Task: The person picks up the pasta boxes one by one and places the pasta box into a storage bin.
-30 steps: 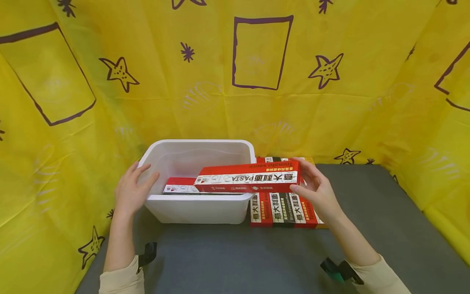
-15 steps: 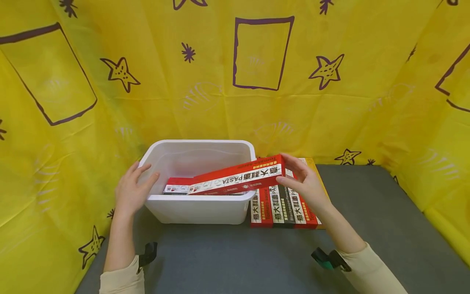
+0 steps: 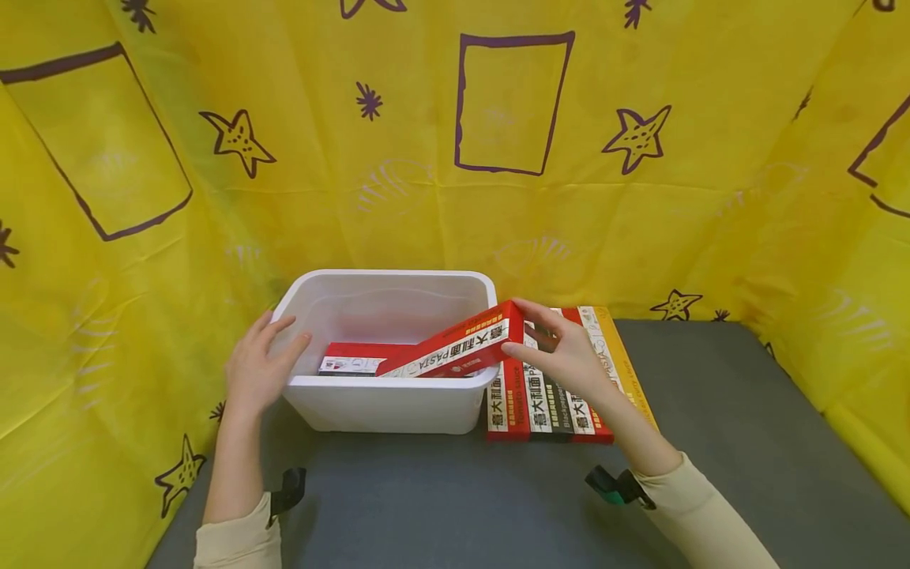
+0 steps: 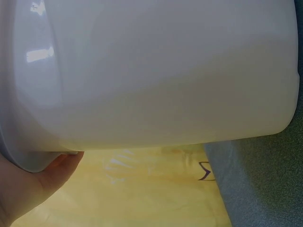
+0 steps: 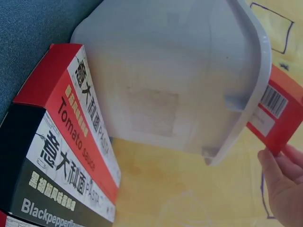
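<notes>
A white plastic bin (image 3: pixel 384 408) stands on the dark table. My left hand (image 3: pixel 258 370) holds its left rim, the thumb on the inner side; in the left wrist view part of this hand (image 4: pixel 35 187) wraps the rim. With my right hand (image 3: pixel 569 357) I pinch the right end of a red tomato sauce pasta box (image 3: pixel 455 348). The box slants down to the left over the right rim, its lower end inside the bin. Another red and white pasta box (image 3: pixel 347 365) lies in the bin, partly hidden by the slanted one.
Right of the bin, several pasta boxes (image 3: pixel 547 403) lie side by side, red, black and yellow. The black pepper box (image 5: pixel 57 189) lies beside a red one in the right wrist view. A yellow patterned cloth (image 3: pixel 398 197) encloses the back and sides.
My right hand has moved left with the pasta box, which has gone from nearly level to steeply slanted, its left end lower in the bin. The left hand stays on the rim.
</notes>
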Motion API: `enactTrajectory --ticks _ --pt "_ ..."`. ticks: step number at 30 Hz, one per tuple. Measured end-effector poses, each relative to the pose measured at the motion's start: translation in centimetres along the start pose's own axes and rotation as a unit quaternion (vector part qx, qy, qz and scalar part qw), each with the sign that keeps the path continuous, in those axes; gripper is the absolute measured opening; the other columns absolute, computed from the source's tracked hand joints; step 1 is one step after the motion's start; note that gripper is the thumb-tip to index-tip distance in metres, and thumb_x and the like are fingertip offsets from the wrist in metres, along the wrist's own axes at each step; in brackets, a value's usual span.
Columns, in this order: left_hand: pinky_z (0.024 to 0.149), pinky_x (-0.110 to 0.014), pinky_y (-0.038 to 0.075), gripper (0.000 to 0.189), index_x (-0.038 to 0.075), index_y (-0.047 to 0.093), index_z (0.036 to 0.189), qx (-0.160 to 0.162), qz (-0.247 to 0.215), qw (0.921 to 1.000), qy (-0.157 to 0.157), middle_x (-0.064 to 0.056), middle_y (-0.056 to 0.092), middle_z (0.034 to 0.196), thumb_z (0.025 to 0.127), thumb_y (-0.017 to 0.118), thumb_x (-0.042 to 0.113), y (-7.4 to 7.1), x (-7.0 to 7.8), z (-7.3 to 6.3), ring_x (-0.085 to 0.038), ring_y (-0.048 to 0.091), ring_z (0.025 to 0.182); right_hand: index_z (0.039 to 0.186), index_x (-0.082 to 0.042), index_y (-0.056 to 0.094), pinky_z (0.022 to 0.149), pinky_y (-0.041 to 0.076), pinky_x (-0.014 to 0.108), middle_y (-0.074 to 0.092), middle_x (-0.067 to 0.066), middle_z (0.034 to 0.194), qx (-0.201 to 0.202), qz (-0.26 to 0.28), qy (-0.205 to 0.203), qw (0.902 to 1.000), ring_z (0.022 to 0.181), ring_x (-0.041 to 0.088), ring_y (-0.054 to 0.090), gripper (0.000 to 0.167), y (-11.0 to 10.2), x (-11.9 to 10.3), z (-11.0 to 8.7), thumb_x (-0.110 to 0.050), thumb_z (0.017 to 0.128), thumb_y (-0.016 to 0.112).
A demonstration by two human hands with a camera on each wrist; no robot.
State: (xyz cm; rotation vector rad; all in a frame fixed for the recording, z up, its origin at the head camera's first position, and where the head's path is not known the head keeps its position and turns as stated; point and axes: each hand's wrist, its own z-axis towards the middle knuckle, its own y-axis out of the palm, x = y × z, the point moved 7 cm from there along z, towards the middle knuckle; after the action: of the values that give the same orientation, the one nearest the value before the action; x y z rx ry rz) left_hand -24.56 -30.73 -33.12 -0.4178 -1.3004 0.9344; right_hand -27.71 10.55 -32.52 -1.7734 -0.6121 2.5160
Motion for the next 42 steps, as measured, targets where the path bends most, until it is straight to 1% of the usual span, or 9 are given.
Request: enactTrajectory --ticks 4,7,10,13,17,23,34,40,42 --pt "0.104 -0.073 0.015 0.061 0.003 0.05 0.14 -0.006 -0.003 1.0 -0.004 -0.025 0.028 0.154 0.097 0.051 0.046 0.1 0.0 0.0 -0.053 0.026 0.135 0.141 -0.022 0.053 0.094 0.05 0.036 0.049 0.004 0.144 -0.005 -0.011 0.0 0.9999 0.131 0.027 0.049 0.064 0.6 0.3 0.1 -0.024 0.083 0.079" --pt "0.104 -0.073 0.014 0.061 0.003 0.05 0.14 -0.007 -0.007 0.9999 -0.006 -0.025 0.027 0.155 0.097 0.051 0.046 0.1 -0.1 0.1 -0.053 0.025 0.136 0.138 -0.021 0.056 0.102 0.044 0.037 0.051 0.001 0.143 -0.001 -0.042 -0.033 0.9986 0.134 0.021 0.045 0.059 1.2 -0.1 0.3 -0.025 0.084 0.078" --pt "0.104 -0.073 0.015 0.061 0.002 0.05 0.14 -0.005 -0.009 0.9999 -0.006 -0.025 0.027 0.155 0.097 0.052 0.045 0.2 -0.1 0.1 -0.053 0.025 0.136 0.133 -0.019 0.062 0.107 0.04 0.044 0.056 -0.002 0.138 0.003 -0.092 -0.082 0.9924 0.134 0.018 0.044 0.048 2.0 -0.9 0.4 -0.025 0.087 0.075" --pt "0.104 -0.073 0.015 0.061 0.002 0.05 0.14 -0.003 -0.012 0.9999 -0.007 -0.025 0.028 0.154 0.096 0.052 0.045 0.2 -0.1 0.1 -0.052 0.026 0.136 0.13 -0.019 0.064 0.105 0.041 0.048 0.059 -0.004 0.135 -0.009 -0.128 -0.112 0.9853 0.131 0.017 0.048 0.042 3.0 -1.4 0.4 -0.026 0.09 0.072" --pt "0.103 -0.074 0.016 0.06 0.002 0.051 0.14 -0.004 -0.01 0.9999 -0.004 -0.025 0.028 0.154 0.097 0.052 0.044 0.4 0.0 0.0 -0.052 0.027 0.135 0.131 -0.019 0.063 0.103 0.043 0.046 0.06 -0.006 0.133 -0.028 -0.143 -0.129 0.9809 0.127 0.014 0.052 0.043 4.0 -1.6 0.1 -0.026 0.09 0.071" --pt "0.103 -0.074 0.016 0.06 0.002 0.05 0.14 -0.007 -0.016 0.9998 -0.007 -0.025 0.028 0.154 0.097 0.052 0.044 0.4 0.0 0.0 -0.052 0.026 0.136 0.133 -0.018 0.061 0.103 0.043 0.048 0.06 -0.007 0.133 -0.021 -0.151 -0.113 0.9819 0.126 0.014 0.052 0.045 3.8 -1.2 -0.3 -0.027 0.09 0.071" --pt "0.104 -0.074 0.016 0.061 0.002 0.048 0.141 -0.006 -0.021 0.9997 -0.009 -0.024 0.027 0.155 0.097 0.053 0.044 0.3 -0.2 0.1 -0.051 0.026 0.136 0.135 -0.014 0.058 0.101 0.045 0.046 0.059 0.0 0.133 -0.015 -0.083 -0.079 0.9933 0.125 0.019 0.052 0.051 2.1 -0.1 -1.0 -0.019 0.087 0.075" --pt "0.103 -0.074 0.015 0.061 0.003 0.048 0.142 -0.003 -0.021 0.9997 -0.009 -0.024 0.028 0.155 0.097 0.053 0.044 0.3 -0.2 0.1 -0.051 0.026 0.136 0.136 -0.015 0.056 0.101 0.046 0.044 0.057 0.001 0.136 -0.019 -0.073 -0.062 0.9952 0.126 0.02 0.051 0.053 1.6 0.9 -1.6 -0.022 0.088 0.075" --pt "0.103 -0.074 0.014 0.061 0.003 0.048 0.142 -0.005 -0.022 0.9997 -0.01 -0.024 0.027 0.155 0.097 0.052 0.044 0.3 -0.2 0.0 -0.051 0.025 0.136 0.137 -0.016 0.055 0.1 0.046 0.047 0.056 0.002 0.136 -0.021 -0.076 -0.054 0.9954 0.125 0.022 0.052 0.054 1.4 1.3 -1.9 -0.024 0.088 0.074"
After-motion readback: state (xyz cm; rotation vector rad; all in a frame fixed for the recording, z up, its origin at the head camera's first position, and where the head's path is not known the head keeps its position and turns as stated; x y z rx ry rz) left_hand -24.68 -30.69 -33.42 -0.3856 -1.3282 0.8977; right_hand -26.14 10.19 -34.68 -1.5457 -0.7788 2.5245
